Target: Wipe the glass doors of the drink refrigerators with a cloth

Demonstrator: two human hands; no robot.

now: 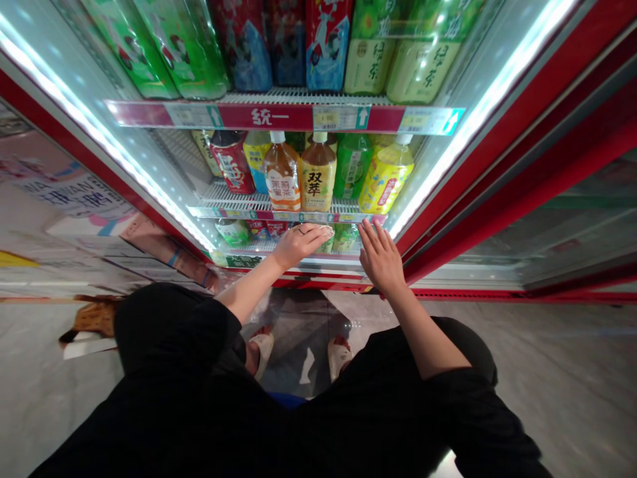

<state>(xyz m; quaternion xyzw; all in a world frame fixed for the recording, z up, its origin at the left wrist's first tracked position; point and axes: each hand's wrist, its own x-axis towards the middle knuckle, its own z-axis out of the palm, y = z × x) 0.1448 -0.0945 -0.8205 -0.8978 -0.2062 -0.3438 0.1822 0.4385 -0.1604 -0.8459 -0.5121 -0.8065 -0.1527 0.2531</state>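
My left hand [300, 244], with a ring on one finger, reaches in front of the lower shelf of a lit drinks fridge. Its fingers are closed together over a small whitish crumpled thing [326, 232], perhaps a wipe or tissue. My right hand [384, 257] is held with its fingers stretched out, the tips at the right end of the middle shelf's front edge [348, 217]. Whether they touch it I cannot tell. Above my hands stand a brown tea bottle [283, 176], another with a yellow label [318, 176] and a yellow drink bottle [387, 178].
A higher shelf edge [288, 117] carries price tags, with green and red bottles on it. Bright light strips line both sides. The red door frame [497, 192] stands at right. Printed cartons [89, 206] are at left. A brown item [94, 317] lies on the floor.
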